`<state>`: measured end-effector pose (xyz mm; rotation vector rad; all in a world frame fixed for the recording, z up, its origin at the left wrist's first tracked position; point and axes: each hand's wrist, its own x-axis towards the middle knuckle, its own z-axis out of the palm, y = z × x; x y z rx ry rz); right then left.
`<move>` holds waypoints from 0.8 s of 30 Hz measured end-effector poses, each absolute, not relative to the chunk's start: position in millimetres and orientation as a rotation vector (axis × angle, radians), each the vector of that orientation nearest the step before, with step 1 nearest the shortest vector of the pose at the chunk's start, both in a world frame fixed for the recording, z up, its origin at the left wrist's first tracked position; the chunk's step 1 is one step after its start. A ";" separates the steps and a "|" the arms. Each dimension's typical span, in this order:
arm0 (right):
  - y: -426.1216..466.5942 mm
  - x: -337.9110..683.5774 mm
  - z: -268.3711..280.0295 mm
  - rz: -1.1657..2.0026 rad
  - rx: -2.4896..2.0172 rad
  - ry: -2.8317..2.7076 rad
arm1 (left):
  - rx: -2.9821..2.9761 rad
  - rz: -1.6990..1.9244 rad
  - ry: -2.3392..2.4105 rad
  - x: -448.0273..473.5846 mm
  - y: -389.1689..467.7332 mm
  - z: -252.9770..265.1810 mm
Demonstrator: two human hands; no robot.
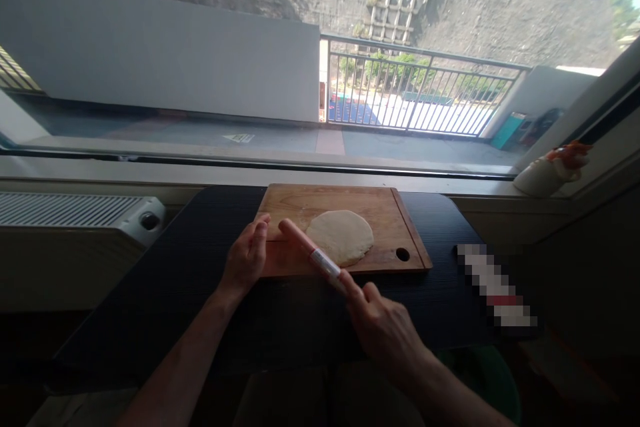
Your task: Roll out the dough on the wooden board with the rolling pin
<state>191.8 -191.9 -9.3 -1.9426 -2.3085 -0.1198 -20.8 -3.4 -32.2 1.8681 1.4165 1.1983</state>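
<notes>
A wooden rolling pin (300,242) with a printed label slants over the cutting board. My right hand (383,320) is closed around its near end. The far end of the pin is free, left of the dough. A flat, roughly round sheet of pale dough (345,233) lies on the wooden cutting board (350,195), and the pin crosses its lower left edge. Whether the pin presses on the dough I cannot tell. At the board's left edge is my left hand (245,253), its fingers stretched forward, apart from the pin. Its far fingers are partly hidden.
The board rests on a dark table (170,293) by a window. On the right of the table lies a blurred-out object (495,287). A white jug-like ornament (537,177) stands on the sill. Left of the table is a radiator (75,213); a green bin (493,380) stands below right.
</notes>
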 end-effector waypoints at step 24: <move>-189.5 271.6 -7.2 -0.256 -1.761 -2.508 | 1.923 1.158 1.469 -19.8 -3.3 -31.9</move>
